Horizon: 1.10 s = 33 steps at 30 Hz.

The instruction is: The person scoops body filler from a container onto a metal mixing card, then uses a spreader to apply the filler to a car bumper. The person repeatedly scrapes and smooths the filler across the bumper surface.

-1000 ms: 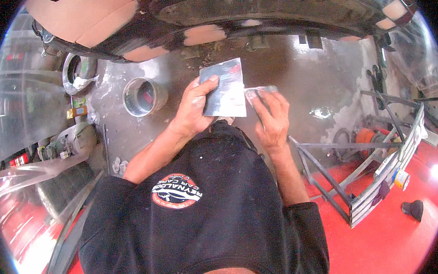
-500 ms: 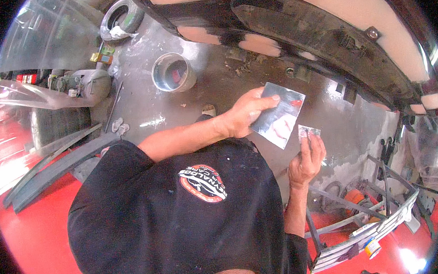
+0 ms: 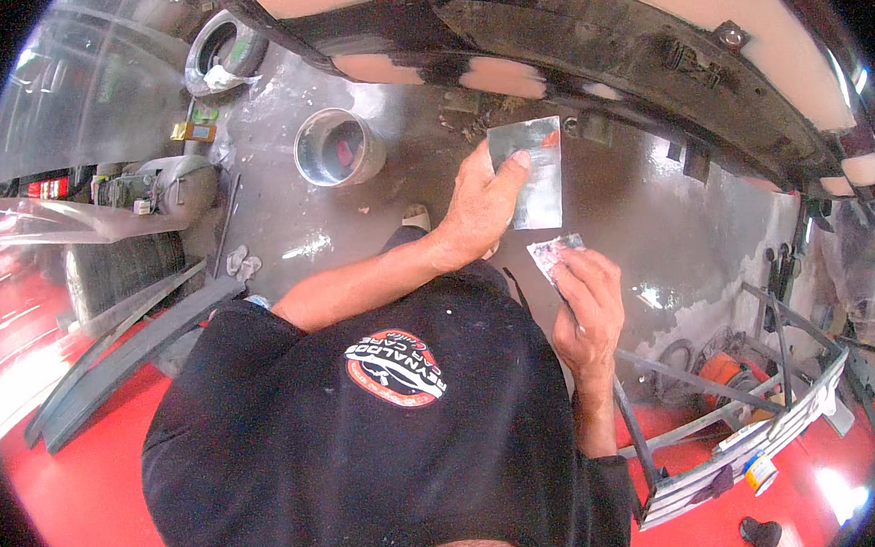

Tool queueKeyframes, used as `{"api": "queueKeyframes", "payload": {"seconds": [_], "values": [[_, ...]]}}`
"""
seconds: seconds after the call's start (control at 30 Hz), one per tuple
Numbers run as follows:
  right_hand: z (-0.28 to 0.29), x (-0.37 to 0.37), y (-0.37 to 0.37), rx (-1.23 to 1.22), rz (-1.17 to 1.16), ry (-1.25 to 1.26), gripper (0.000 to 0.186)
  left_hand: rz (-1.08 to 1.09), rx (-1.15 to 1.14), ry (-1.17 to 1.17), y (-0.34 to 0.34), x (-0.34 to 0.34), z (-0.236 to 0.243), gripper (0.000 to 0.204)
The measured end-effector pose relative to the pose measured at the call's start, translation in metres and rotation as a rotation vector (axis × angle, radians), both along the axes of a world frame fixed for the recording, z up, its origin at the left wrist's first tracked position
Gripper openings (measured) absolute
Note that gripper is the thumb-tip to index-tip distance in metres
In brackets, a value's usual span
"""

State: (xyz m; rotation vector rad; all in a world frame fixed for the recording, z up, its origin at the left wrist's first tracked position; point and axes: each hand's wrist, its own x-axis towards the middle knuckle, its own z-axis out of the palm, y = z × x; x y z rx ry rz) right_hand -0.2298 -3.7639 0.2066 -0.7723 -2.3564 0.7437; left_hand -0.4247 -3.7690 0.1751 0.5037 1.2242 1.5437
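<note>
My left hand (image 3: 482, 209) grips a flat, shiny grey rectangular plate (image 3: 542, 182) by its left edge, thumb across its face. A small orange-red smear shows near the plate's upper right corner, and paler streaks run below it. Pinched in the fingers of my right hand (image 3: 590, 309) is a small flat spreader (image 3: 554, 248), whitish and smeared with dark and pinkish stains. It sits just below the plate, apart from it. Beyond both hands is a car bumper (image 3: 585, 59), black with pale beige-pink patches.
A bucket (image 3: 365, 158) with something reddish inside stands on the wet grey floor. A tyre (image 3: 234, 50) lies at the far left. Long dark panels (image 3: 142, 362) rest at the left, and a metal stand (image 3: 758, 434) with a small can (image 3: 760, 472) is at the right.
The plate has moved up and left and turned more upright. My right hand has moved slightly left and up with the spreader, which now tilts the other way.
</note>
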Motion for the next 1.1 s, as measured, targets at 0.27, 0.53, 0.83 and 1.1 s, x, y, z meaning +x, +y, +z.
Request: {"api": "queueKeyframes", "payload": {"seconds": [0.27, 0.53, 0.83, 1.1], "values": [[-0.063, 0.009, 0.005, 0.183, -0.280, -0.052, 0.055, -0.168, -0.119, -0.714, -0.003, -0.009, -0.015, 0.028], [0.001, -0.013, 0.005, 0.069, -0.142, -0.127, 0.048, -0.222, 0.029, 0.380, 0.001, -0.010, -0.008, 0.028], [-0.047, 0.020, 0.023, 0.271, -0.281, -0.120, 0.046, -0.217, -0.108, -0.399, -0.004, -0.013, -0.001, 0.028], [-0.027, -0.012, 0.006, -0.006, -0.032, -0.103, 0.049, -0.116, 0.023, 0.422, -0.003, -0.003, 0.002, 0.026]]}}
